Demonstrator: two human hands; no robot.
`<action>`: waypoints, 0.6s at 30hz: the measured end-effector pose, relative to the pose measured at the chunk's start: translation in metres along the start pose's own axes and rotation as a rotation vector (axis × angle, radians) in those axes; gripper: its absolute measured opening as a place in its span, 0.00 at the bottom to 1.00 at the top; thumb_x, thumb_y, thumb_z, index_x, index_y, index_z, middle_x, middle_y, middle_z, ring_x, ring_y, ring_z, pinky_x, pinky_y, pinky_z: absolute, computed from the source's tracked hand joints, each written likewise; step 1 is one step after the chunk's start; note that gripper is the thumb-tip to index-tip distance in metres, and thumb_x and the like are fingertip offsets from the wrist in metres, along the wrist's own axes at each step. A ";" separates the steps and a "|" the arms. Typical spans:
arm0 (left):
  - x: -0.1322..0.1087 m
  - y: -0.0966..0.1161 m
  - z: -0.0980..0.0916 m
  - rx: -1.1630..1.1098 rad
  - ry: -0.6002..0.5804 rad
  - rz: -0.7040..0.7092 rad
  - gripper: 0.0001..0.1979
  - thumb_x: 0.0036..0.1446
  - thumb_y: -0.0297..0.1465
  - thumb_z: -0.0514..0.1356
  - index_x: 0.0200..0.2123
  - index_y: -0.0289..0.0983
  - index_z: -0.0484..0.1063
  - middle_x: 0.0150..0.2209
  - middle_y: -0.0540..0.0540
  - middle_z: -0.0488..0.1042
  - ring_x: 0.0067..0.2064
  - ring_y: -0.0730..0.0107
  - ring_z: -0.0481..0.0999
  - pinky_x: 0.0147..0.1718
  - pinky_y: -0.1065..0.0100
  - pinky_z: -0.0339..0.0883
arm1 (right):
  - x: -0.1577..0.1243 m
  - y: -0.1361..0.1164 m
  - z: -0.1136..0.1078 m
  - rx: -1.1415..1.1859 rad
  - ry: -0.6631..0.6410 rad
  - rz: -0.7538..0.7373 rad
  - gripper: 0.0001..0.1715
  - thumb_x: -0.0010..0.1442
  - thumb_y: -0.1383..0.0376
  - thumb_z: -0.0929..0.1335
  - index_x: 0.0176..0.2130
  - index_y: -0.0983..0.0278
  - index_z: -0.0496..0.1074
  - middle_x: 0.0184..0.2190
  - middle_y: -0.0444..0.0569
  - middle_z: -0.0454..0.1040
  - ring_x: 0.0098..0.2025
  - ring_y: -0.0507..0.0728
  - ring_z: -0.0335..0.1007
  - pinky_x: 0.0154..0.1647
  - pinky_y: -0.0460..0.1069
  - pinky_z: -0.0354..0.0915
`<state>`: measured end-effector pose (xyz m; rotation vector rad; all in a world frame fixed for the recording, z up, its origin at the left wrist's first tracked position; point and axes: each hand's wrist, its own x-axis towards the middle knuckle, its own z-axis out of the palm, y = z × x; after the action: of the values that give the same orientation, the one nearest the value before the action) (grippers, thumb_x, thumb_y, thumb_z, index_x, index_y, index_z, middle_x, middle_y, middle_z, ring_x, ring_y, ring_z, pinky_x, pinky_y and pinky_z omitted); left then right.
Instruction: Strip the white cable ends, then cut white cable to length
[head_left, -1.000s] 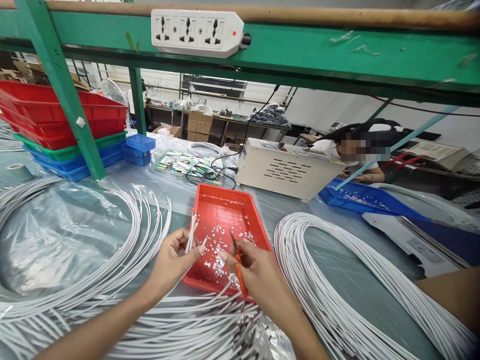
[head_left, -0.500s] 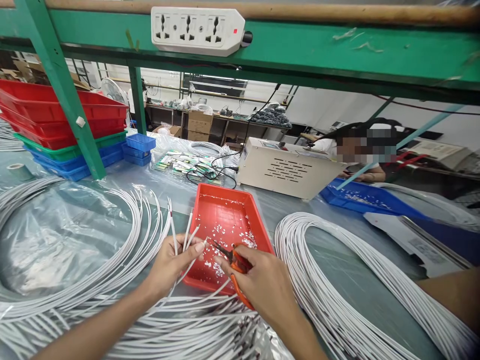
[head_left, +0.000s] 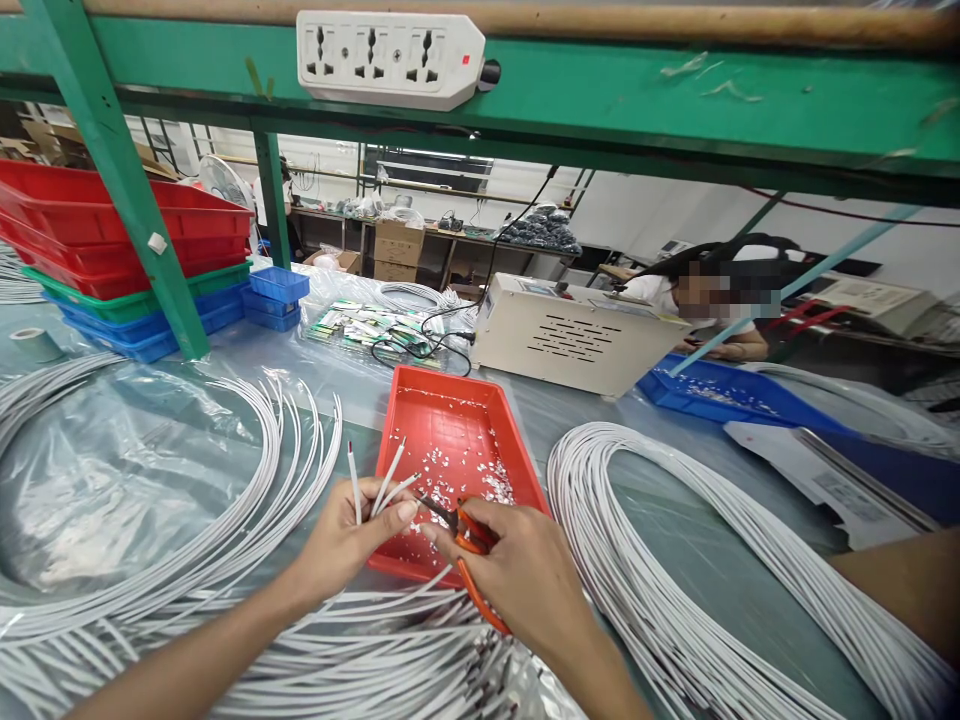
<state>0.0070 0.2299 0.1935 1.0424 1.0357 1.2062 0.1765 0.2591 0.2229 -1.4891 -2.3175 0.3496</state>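
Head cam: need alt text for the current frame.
A left hand pinches a few white cable ends at the near edge of a red tray littered with white scraps, while the right hand holds orange-handled cutters beside them. A large coil of white cable lies at right.

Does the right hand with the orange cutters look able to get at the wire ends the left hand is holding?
Probably yes. The right hand holds the orange cutters with their tip pointing at the wire ends pinched in the left hand, close over the red tray, with nothing between them.
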 end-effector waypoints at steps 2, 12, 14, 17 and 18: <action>0.000 0.000 -0.001 0.020 -0.007 -0.004 0.13 0.49 0.39 0.61 0.27 0.33 0.71 0.23 0.53 0.63 0.26 0.78 0.59 0.26 0.74 0.53 | 0.000 0.000 0.001 -0.003 0.001 -0.008 0.29 0.51 0.49 0.65 0.15 0.64 0.50 0.13 0.38 0.49 0.18 0.48 0.38 0.19 0.45 0.41; 0.001 0.010 -0.002 0.103 -0.092 0.054 0.13 0.50 0.38 0.60 0.23 0.33 0.71 0.22 0.52 0.64 0.25 0.76 0.59 0.27 0.73 0.53 | -0.002 0.002 -0.004 0.010 -0.048 -0.011 0.28 0.52 0.48 0.64 0.16 0.64 0.54 0.12 0.37 0.51 0.17 0.47 0.41 0.19 0.45 0.41; 0.001 0.012 -0.002 0.098 -0.116 0.070 0.12 0.51 0.37 0.60 0.23 0.34 0.71 0.22 0.51 0.66 0.26 0.76 0.61 0.28 0.72 0.54 | -0.002 0.001 -0.006 0.009 -0.058 -0.021 0.28 0.52 0.48 0.64 0.15 0.64 0.54 0.12 0.38 0.51 0.17 0.47 0.41 0.19 0.45 0.41; 0.002 0.015 -0.002 0.079 -0.127 0.063 0.11 0.50 0.36 0.60 0.22 0.34 0.72 0.22 0.51 0.66 0.26 0.76 0.61 0.28 0.72 0.54 | -0.002 0.001 -0.006 0.005 -0.069 -0.023 0.28 0.53 0.48 0.63 0.15 0.64 0.55 0.12 0.38 0.51 0.17 0.47 0.41 0.20 0.45 0.41; 0.002 0.015 -0.002 0.078 -0.132 0.059 0.11 0.51 0.35 0.60 0.23 0.34 0.72 0.22 0.52 0.66 0.26 0.76 0.61 0.28 0.73 0.54 | -0.002 0.000 -0.006 0.002 -0.071 -0.021 0.28 0.53 0.47 0.62 0.15 0.64 0.54 0.12 0.38 0.51 0.18 0.47 0.41 0.20 0.45 0.41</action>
<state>0.0018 0.2328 0.2081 1.2047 0.9610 1.1359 0.1801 0.2578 0.2279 -1.4732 -2.3847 0.4046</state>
